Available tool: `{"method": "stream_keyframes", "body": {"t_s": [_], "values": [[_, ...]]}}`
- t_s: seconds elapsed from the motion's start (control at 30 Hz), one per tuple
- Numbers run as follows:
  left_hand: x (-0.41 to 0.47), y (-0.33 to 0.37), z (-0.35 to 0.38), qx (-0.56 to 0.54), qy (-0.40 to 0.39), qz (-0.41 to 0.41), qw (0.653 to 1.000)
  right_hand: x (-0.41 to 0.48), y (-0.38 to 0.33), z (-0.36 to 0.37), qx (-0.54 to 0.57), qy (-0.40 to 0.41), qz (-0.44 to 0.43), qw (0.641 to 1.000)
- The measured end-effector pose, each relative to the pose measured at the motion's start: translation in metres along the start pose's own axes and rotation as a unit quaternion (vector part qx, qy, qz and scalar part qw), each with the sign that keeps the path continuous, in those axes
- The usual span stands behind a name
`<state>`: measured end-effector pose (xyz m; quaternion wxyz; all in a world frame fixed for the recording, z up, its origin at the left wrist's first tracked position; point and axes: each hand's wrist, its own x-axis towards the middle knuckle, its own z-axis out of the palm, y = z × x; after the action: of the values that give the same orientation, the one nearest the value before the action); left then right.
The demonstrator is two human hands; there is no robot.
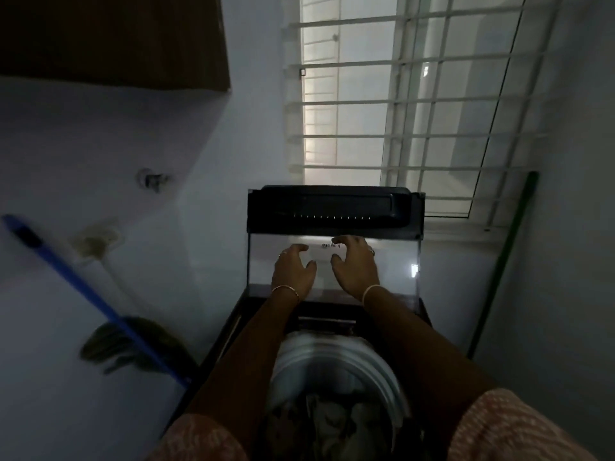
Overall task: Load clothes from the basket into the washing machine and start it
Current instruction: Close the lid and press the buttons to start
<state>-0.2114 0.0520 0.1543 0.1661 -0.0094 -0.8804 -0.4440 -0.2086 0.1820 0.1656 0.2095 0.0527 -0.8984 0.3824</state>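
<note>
— Where do we have our hands?
— Both rest against the raised glass lid (392, 261) of the washing machine (332, 204). Our left hand (294, 269) and right hand (354, 266) are side by side with a small gap between them. The fingers are spread and slightly bent, wrapped round nothing.
— And the clothes?
— We see the clothes (332, 424) lying in the drum (332, 357), below our forearms.
— Anything else near us?
— A blue-handled broom (83, 287) leans on the left wall, and a barred window (416, 111) is behind the machine.
</note>
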Motion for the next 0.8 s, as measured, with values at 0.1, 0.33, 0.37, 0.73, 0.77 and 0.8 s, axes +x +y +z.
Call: {"method": "stream_keyframes", "body": {"t_s": [0.1, 0.33, 0.37, 0.73, 0.77, 0.8], "values": [[0.045, -0.007, 0.003, 0.055, -0.018, 0.051, 0.997, 0.038, 0.002, 0.009, -0.038, 0.026, 0.005, 0.999], [0.137, -0.021, 0.019, 0.176, -0.063, 0.119, 0.975, 0.116, 0.018, 0.021, -0.191, 0.016, -0.035, 0.981], [0.147, -0.020, 0.022, 0.200, -0.064, 0.126, 0.970, 0.127, 0.020, 0.023, -0.210, 0.008, -0.033, 0.977], [0.240, -0.001, 0.053, 0.288, -0.002, 0.157, 0.945, 0.220, 0.033, 0.051, -0.310, -0.023, -0.035, 0.950], [0.243, -0.002, 0.054, 0.301, 0.022, 0.164, 0.939, 0.224, 0.035, 0.051, -0.314, -0.015, -0.041, 0.948], [0.246, -0.003, 0.055, 0.307, 0.042, 0.174, 0.935, 0.227, 0.037, 0.051, -0.315, -0.004, -0.047, 0.948]]}}
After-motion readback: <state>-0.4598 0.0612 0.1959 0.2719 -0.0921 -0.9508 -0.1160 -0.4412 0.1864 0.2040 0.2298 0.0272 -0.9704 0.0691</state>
